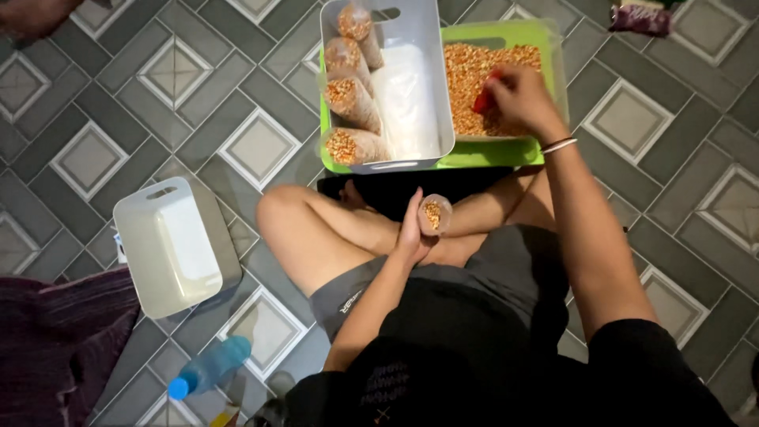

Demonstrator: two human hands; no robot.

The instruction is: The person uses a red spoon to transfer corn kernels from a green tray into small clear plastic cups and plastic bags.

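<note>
The person sits cross-legged on the tiled floor (pixel 261 146), with both containers placed straight ahead so that each lies within one arm's reach.

Left hand (pixel 411 233): closed around a small clear bag (pixel 434 213), held upright above the lap. The bag's mouth faces upward and toward the right hand, which keeps it ready to receive fill. A little orange-yellow grain shows in its bottom.

Right hand (pixel 518 99): extended forward and clamped on a red scoop (pixel 485 101). The scoop sits down in the loose grain (pixel 474 71) that fills the green tray (pixel 545 47). The two hands are well apart, the right one forward over the tray and the left one back near the body.

Just left of the right hand, a white bin (pixel 411 87) rests on the green tray. Along the bin's far-left wall lie four filled bags (pixel 350 99), stacked side by side; this keeps finished bags apart from the loose grain. The rest of the bin's floor shows white.

Well to the left of the left hand, a second white bin (pixel 170 245) stands on the floor, with nothing visible inside. A blue-capped bottle (pixel 209 368) lies on the floor behind it, near the person's left side. A dark packet (pixel 640 17) lies far beyond the right hand.
</note>
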